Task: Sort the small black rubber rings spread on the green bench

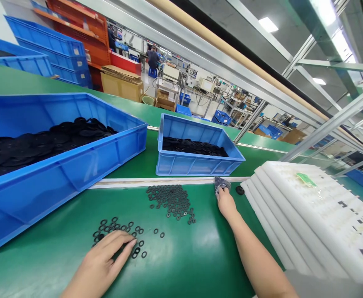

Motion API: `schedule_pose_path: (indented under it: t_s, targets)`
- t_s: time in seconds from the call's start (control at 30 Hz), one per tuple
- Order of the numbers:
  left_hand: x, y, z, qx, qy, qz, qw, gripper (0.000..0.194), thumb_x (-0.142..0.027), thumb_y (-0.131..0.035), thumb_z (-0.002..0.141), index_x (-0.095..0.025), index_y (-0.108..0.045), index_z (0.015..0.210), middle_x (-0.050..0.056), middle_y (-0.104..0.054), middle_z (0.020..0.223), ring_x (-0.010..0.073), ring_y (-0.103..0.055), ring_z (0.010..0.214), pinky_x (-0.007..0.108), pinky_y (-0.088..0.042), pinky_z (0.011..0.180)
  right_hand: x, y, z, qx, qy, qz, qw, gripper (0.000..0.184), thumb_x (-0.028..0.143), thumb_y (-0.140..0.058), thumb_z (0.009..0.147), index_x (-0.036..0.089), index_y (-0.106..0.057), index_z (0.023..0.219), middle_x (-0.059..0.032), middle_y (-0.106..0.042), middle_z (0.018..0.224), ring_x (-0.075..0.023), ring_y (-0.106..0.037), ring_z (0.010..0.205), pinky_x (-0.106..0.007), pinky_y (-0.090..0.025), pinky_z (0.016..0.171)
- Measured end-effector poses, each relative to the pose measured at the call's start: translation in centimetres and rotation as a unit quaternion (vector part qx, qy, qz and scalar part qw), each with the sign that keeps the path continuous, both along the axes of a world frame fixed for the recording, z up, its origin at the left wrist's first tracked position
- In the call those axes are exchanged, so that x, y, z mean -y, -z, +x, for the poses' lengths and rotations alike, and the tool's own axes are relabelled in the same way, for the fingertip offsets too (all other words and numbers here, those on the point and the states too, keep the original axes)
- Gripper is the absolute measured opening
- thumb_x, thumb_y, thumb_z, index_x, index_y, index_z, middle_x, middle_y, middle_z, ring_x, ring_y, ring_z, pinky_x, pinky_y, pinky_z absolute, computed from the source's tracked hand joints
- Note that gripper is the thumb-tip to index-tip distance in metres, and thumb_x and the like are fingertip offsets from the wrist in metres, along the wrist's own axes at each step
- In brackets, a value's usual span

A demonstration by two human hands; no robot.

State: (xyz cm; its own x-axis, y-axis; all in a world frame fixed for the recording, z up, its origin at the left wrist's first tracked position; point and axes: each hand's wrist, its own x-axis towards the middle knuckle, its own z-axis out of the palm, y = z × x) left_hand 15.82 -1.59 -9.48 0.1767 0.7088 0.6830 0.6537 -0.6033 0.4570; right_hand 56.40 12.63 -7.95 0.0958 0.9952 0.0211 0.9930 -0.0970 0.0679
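Note:
My left hand (102, 256) lies flat on the green conveyor belt (57, 215), its fingertips on a loose patch of small black rubber rings (116, 231). Some rings sit under and beside the fingers. My right hand (226, 205) pinches a small transparent plastic bag of black rings (221, 184) at the belt's far edge. Just to the right of that bag lies a black rubber disc (239, 190). A larger spread of the same rings (170, 203) sits between my hands.
A large blue crate (76, 165) of black rubber discs stands on the left, and a smaller blue crate (194, 159) of them stands ahead. White stacked trays (306, 211) rise on the right. A metal rail (169, 181) crosses the belt; a co-worker (153, 58) sits far back.

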Motion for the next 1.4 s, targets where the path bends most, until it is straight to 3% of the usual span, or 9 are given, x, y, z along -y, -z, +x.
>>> schedule_pose_path:
  t_s: [0.17, 0.4, 0.77, 1.0, 1.1, 1.23, 1.27, 1.33, 1.4]
  targets:
    - [-0.1, -0.1, 0.3, -0.002, 0.005, 0.014, 1.0, 0.022, -0.036, -0.053, 0.099, -0.023, -0.069, 0.089, 0.002, -0.073, 0.083, 0.0158, -0.071, 0.075, 0.023, -0.058, 0.073, -0.3, 0.2, 0.1, 0.003, -0.009, 0.014, 1.0, 0.032, 0.026, -0.036, 0.104, 0.013, -0.059, 0.123, -0.0174, -0.06, 0.124, -0.0234, -0.068, 0.092, -0.032, -0.05, 0.074]
    - [-0.2, 0.1, 0.2, -0.006, 0.009, 0.016, 1.0, 0.02, -0.034, -0.055, 0.098, -0.023, -0.069, 0.089, 0.002, -0.072, 0.084, 0.0159, -0.071, 0.076, 0.024, -0.056, 0.075, 0.1, 0.3, 0.3, -0.014, -0.011, 0.044, 0.999, 0.024, 0.027, -0.042, 0.103, 0.014, -0.057, 0.116, -0.0155, -0.06, 0.117, -0.0224, -0.065, 0.09, -0.031, -0.049, 0.076]
    - [0.7, -0.3, 0.4, -0.004, -0.022, -0.049, 0.999, 0.013, -0.024, -0.057, 0.097, -0.018, -0.068, 0.094, 0.004, -0.071, 0.088, 0.0146, -0.069, 0.081, 0.025, -0.055, 0.077, 0.2, 0.9, 0.8, -0.066, -0.039, 0.069, 0.995, 0.025, 0.021, -0.04, 0.101, 0.011, -0.062, 0.11, -0.0158, -0.057, 0.115, -0.0203, -0.058, 0.088, -0.03, -0.045, 0.077]
    - [1.5, 0.5, 1.7, -0.116, 0.019, -0.071, 0.991, 0.021, -0.029, -0.053, 0.101, -0.017, -0.068, 0.107, 0.007, -0.069, 0.097, 0.0175, -0.068, 0.086, 0.029, -0.057, 0.078, -0.2, 2.3, 2.1, -0.099, -0.072, 0.123, 0.985, 0.027, 0.027, -0.043, 0.097, 0.013, -0.065, 0.104, -0.0178, -0.061, 0.109, -0.0267, -0.059, 0.097, -0.036, -0.049, 0.085]
    - [1.5, 1.2, 2.1, -0.155, 0.031, -0.074, 0.985, 0.023, -0.026, -0.047, 0.102, -0.017, -0.069, 0.101, 0.006, -0.067, 0.092, 0.0175, -0.066, 0.082, 0.03, -0.056, 0.077, -0.1, 2.4, 2.3, -0.169, -0.068, 0.157, 0.971, 0.024, 0.027, -0.045, 0.095, 0.016, -0.065, 0.1, -0.0172, -0.064, 0.106, -0.0275, -0.059, 0.099, -0.039, -0.049, 0.091]
    - [1.5, 1.5, 2.5, -0.16, 0.034, -0.065, 0.984, 0.025, -0.021, -0.045, 0.102, -0.017, -0.069, 0.096, 0.005, -0.067, 0.088, 0.0169, -0.064, 0.081, 0.029, -0.055, 0.077, 0.1, 2.2, 2.0, -0.322, -0.004, 0.219, 0.921, 0.015, 0.028, -0.053, 0.089, 0.018, -0.064, 0.09, -0.0146, -0.067, 0.101, -0.0275, -0.059, 0.101, -0.042, -0.048, 0.095]
    - [1.6, 1.5, 2.6, -0.155, 0.037, -0.063, 0.985, 0.024, -0.019, -0.045, 0.102, -0.017, -0.068, 0.097, 0.006, -0.067, 0.089, 0.0169, -0.064, 0.082, 0.029, -0.055, 0.076, 0.2, 2.1, 1.9, -0.39, 0.031, 0.238, 0.889, 0.013, 0.029, -0.057, 0.088, 0.018, -0.064, 0.089, -0.0128, -0.068, 0.097, -0.0263, -0.06, 0.097, -0.04, -0.049, 0.091]
    - [1.8, 1.5, 2.9, -0.142, 0.048, -0.061, 0.987, 0.023, -0.016, -0.045, 0.101, -0.016, -0.068, 0.099, 0.007, -0.067, 0.092, 0.0172, -0.065, 0.084, 0.029, -0.056, 0.077, 0.4, 1.8, 1.8, -0.534, 0.105, 0.262, 0.797, 0.016, 0.034, -0.063, 0.086, 0.018, -0.061, 0.086, -0.0063, -0.064, 0.084, -0.0204, -0.059, 0.079, -0.033, -0.051, 0.073]
    - [2.1, 1.5, 3.2, -0.129, 0.062, -0.064, 0.988, 0.023, -0.013, -0.045, 0.1, -0.015, -0.068, 0.103, 0.008, -0.069, 0.096, 0.0176, -0.065, 0.088, 0.03, -0.057, 0.08, 0.7, 1.4, 1.8, -0.64, 0.154, 0.263, 0.706, 0.023, 0.039, -0.067, 0.086, 0.02, -0.056, 0.083, 0.0018, -0.055, 0.07, -0.0123, -0.048, 0.057, -0.024, -0.042, 0.052]
